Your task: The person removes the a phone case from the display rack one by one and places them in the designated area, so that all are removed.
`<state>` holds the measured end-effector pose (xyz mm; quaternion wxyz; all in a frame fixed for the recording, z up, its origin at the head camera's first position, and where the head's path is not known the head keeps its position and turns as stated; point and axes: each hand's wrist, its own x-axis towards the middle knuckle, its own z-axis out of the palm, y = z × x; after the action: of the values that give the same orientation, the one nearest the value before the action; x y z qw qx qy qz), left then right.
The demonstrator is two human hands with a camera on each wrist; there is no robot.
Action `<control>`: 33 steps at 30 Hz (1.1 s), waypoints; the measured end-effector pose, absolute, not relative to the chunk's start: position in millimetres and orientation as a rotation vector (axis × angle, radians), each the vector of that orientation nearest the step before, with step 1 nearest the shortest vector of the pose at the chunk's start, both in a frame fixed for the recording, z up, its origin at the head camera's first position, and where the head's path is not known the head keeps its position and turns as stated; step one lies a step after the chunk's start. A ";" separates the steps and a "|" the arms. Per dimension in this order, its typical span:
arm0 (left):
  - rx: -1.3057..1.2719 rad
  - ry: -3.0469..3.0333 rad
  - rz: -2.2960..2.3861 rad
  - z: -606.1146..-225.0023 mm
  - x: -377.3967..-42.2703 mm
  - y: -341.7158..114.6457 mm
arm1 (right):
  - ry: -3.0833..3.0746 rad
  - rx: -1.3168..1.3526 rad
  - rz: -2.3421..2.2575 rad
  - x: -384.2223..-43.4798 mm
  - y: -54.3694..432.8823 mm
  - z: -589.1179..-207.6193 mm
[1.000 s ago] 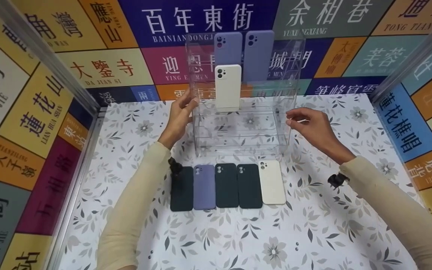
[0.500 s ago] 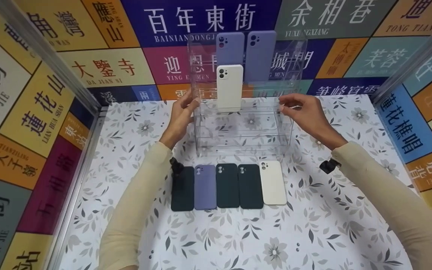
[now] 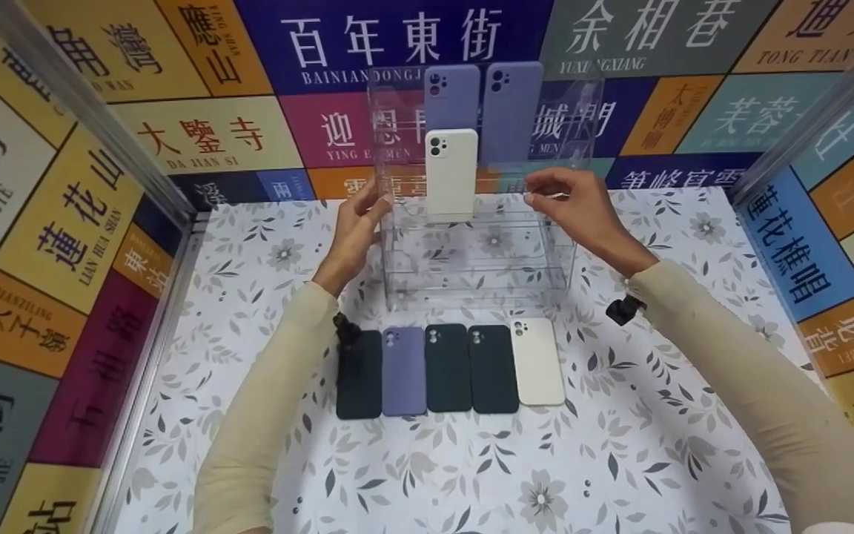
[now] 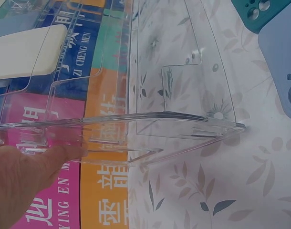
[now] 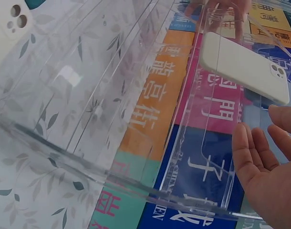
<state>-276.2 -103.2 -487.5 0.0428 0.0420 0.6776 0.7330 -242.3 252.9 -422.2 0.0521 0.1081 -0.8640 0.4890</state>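
The largest risk, in my judgement, was with the rack [image 3: 475, 256], which stood on the worktop [image 3: 583, 460] between the fingers of both hands. It looked light, so a hard push from the right fingers could make it slide or tip, if the left ones did not steady it. The fingers of the left hand [image 3: 355, 226] touched its left side; whether they pinched the edge, I could not tell. The fingers of the right hand [image 3: 583, 208] were loosely bent, thumb near forefinger, and held nothing.

If the rack was shaken, its loaded cases could fall: the two standing purple cases [image 3: 512, 111], above and to the left of the right fingers, and the standing white case [image 3: 451, 178], directly to their left.

As for the looks, the rack was transparent, with stepped shelves and shiny edges, so its borders could easily deceive the eye. The cases looked smooth and matt. Below the fingers, nearer to the person, three flat dark cases [image 3: 449, 367], one flat purple case [image 3: 404, 374] and one flat white case [image 3: 538, 363] lay in a close row. Smallest were the camera holes [image 3: 437, 147], in the upper left corners.
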 end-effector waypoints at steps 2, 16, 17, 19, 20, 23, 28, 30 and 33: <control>0.129 2.076 2.244 -487.8 -275.9 -104.2 | -2.625 0.337 1.500 -245.8 248.1 -421.8; 0.146 2.095 2.220 -489.0 -275.5 -106.0 | -2.616 0.369 1.492 -262.5 225.0 -425.4; 0.146 2.097 2.218 -489.0 -275.6 -106.0 | -2.617 0.369 1.488 -263.5 223.4 -425.2; 0.150 2.108 2.209 -488.9 -276.3 -105.7 | -2.615 0.367 1.486 -265.2 219.9 -424.4; 0.152 2.118 2.200 -488.8 -276.4 -105.7 | -2.609 0.368 1.488 -266.2 218.1 -424.0; 0.154 2.128 2.192 -488.5 -276.7 -105.9 | -2.578 0.372 1.492 -269.4 212.1 -423.5; 0.147 2.131 2.193 -488.1 -275.9 -106.1 | -2.525 0.359 1.524 -274.1 202.0 -422.0; 0.151 2.137 2.192 -488.4 -275.9 -106.2 | -2.519 0.351 1.530 -275.5 199.2 -420.1; 0.156 2.146 2.186 -489.2 -276.0 -106.6 | -2.515 0.345 1.525 -277.7 196.5 -416.2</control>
<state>-276.0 -106.6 -489.2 0.0369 0.0507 0.6992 0.7122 -277.7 196.5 -416.2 0.0899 0.1159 -0.8459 0.5127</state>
